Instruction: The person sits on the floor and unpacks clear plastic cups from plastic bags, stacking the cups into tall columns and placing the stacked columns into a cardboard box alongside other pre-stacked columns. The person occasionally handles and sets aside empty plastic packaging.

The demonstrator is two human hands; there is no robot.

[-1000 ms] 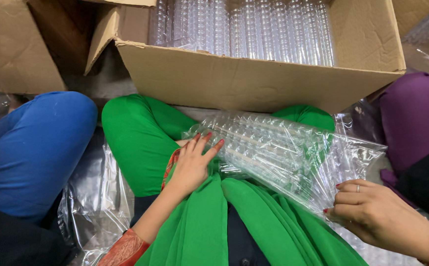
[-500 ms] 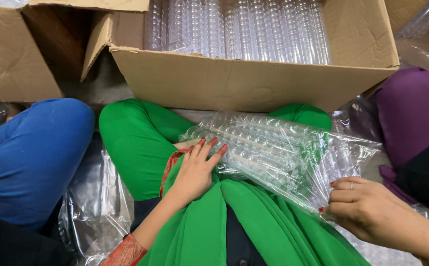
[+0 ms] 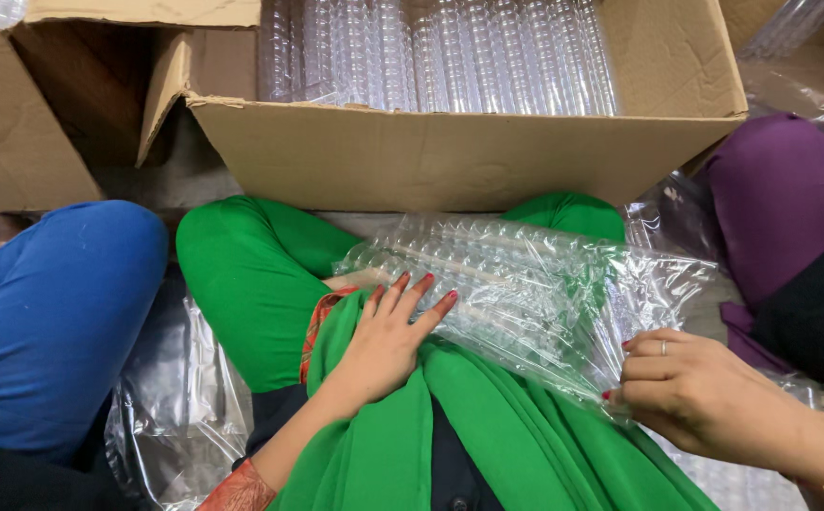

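**Hands settled on the bagged cups**

Both hands had shifted only slightly over the last second: the left hand had slid a little further onto the near end of the clear plastic bag of stacked transparent cups, and the right hand had drawn in closer along the bag's loose open end. The bag itself had barely moved and lay across the lap, on the green fabric garment, just in front of the large brown cardboard box. That suggested steadying and gathering rather than lifting.

The left hand lay flat, fingers spread and open, pressing on the bag without gripping it. The right hand's fingers were curled shut, pinching the crinkled film at the bag's mouth.

More rows of clear cups filled the box. A blue-clad knee sat to the left and a purple-clad figure to the right. How many cups the bag held could not be told through the glare, and the right forearm was cut off by the frame edge.
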